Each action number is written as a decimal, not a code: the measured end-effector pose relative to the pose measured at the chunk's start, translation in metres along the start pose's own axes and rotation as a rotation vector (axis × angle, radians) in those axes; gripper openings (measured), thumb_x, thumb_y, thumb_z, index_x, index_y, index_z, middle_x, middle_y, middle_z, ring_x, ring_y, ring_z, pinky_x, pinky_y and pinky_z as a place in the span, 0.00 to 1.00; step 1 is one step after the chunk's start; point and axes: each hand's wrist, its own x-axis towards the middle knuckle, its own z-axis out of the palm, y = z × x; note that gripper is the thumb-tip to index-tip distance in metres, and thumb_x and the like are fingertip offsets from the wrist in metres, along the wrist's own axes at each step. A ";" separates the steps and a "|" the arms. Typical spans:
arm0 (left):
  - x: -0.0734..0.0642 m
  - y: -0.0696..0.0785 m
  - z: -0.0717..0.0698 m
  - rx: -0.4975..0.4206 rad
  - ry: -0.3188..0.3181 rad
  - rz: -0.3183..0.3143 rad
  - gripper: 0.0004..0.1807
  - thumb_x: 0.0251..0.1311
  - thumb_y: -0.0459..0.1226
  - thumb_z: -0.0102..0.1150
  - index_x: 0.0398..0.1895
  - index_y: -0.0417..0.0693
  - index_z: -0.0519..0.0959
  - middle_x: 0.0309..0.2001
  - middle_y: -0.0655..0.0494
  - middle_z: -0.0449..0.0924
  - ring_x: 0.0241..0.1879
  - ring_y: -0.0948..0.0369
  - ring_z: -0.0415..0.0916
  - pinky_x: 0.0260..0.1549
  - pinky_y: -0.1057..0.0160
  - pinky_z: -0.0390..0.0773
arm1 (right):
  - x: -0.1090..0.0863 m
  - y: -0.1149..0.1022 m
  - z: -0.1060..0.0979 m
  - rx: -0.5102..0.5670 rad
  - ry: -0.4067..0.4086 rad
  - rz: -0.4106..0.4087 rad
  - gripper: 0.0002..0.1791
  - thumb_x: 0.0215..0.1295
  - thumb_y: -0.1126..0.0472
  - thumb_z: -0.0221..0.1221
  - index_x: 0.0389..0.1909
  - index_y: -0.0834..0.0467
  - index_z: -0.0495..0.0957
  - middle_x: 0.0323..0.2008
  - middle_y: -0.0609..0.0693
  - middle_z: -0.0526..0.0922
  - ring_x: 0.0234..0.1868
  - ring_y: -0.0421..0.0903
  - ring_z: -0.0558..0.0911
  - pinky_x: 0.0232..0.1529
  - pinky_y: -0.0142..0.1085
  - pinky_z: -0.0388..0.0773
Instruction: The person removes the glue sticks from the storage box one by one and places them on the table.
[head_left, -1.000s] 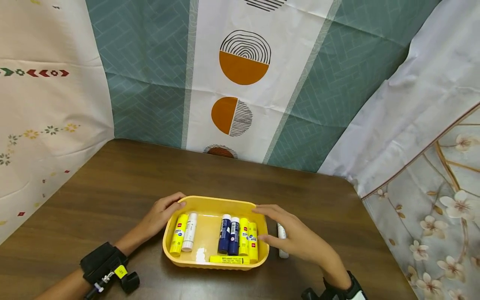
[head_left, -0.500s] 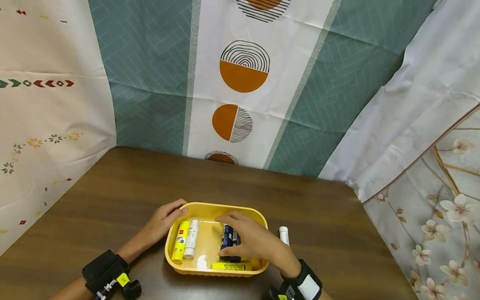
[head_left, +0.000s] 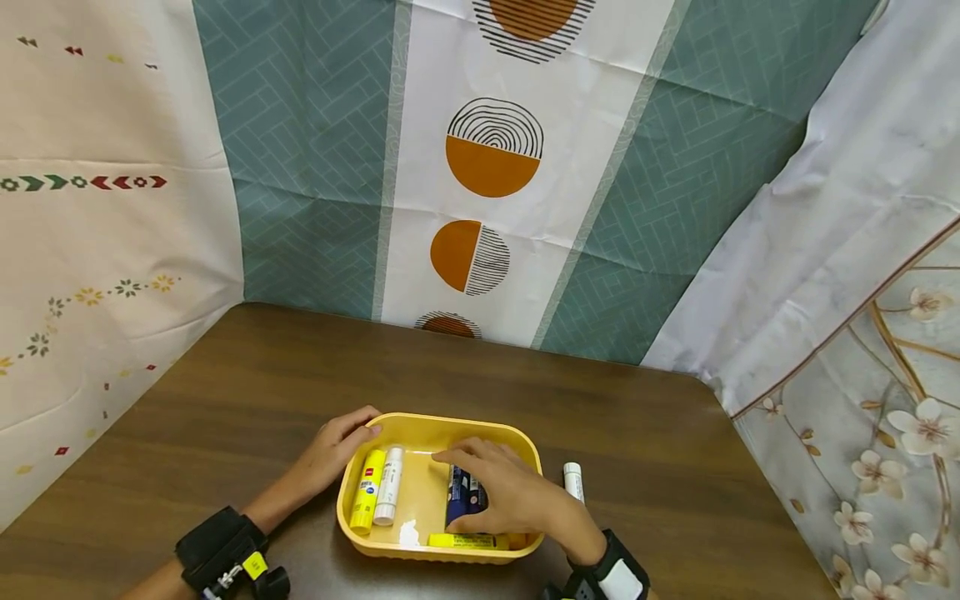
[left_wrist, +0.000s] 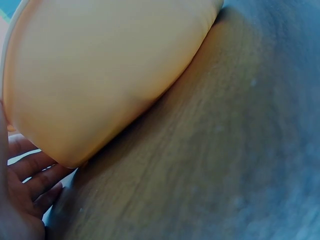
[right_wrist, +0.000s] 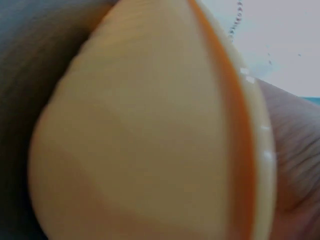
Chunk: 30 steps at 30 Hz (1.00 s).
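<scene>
A yellow plastic basket (head_left: 408, 550) stands on the table, holding several glue sticks. My left hand (head_left: 333, 454) holds its left end, thumb over the rim and fingers against the outer wall. Inside, a yellow glue stick (head_left: 367, 492) and a white glue stick (head_left: 388, 487) lie side by side at the left. My right hand (head_left: 510, 496) reaches in over the right half, its thumb at the near ends of the navy glue sticks (head_left: 457, 498) and its fingers at their far ends. Another yellow glue stick (head_left: 467, 542) lies crosswise along the front wall. The right hand hides the basket's right part.
A white glue stick (head_left: 573, 481) lies on the brown wooden table (head_left: 322, 358) just right of the basket, partly behind the right forearm. Patterned cloths (head_left: 315, 167) hang along the back and sides of the table.
My right hand has moved left from the basket's right rim into the basket and lowered over the navy glue sticks. The left hand keeps its hold on the basket's left end.
</scene>
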 end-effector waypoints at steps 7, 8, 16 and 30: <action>-0.002 0.001 0.001 -0.022 -0.016 -0.016 0.11 0.77 0.40 0.47 0.48 0.49 0.79 0.39 0.51 0.79 0.36 0.58 0.77 0.35 0.64 0.79 | -0.002 0.002 0.002 0.014 -0.035 -0.015 0.44 0.59 0.45 0.71 0.75 0.41 0.63 0.72 0.44 0.65 0.72 0.48 0.65 0.70 0.55 0.61; -0.003 0.001 0.001 -0.022 -0.016 -0.014 0.11 0.77 0.40 0.47 0.48 0.49 0.80 0.39 0.51 0.79 0.36 0.58 0.77 0.35 0.64 0.79 | -0.002 0.002 0.003 0.012 -0.036 -0.015 0.44 0.59 0.46 0.71 0.75 0.40 0.63 0.72 0.44 0.64 0.72 0.48 0.65 0.70 0.55 0.62; -0.001 0.003 0.000 -0.020 0.000 0.016 0.10 0.76 0.39 0.48 0.48 0.47 0.80 0.39 0.50 0.79 0.37 0.58 0.76 0.35 0.65 0.78 | 0.000 0.002 0.005 0.022 -0.019 -0.015 0.46 0.56 0.48 0.72 0.75 0.38 0.62 0.72 0.44 0.64 0.70 0.48 0.66 0.69 0.51 0.66; 0.000 0.003 0.002 -0.016 0.011 0.022 0.10 0.76 0.38 0.49 0.48 0.47 0.80 0.40 0.50 0.79 0.37 0.58 0.76 0.36 0.65 0.78 | 0.000 0.009 0.006 0.070 0.028 -0.031 0.50 0.53 0.47 0.73 0.75 0.32 0.59 0.71 0.42 0.65 0.67 0.46 0.65 0.66 0.52 0.65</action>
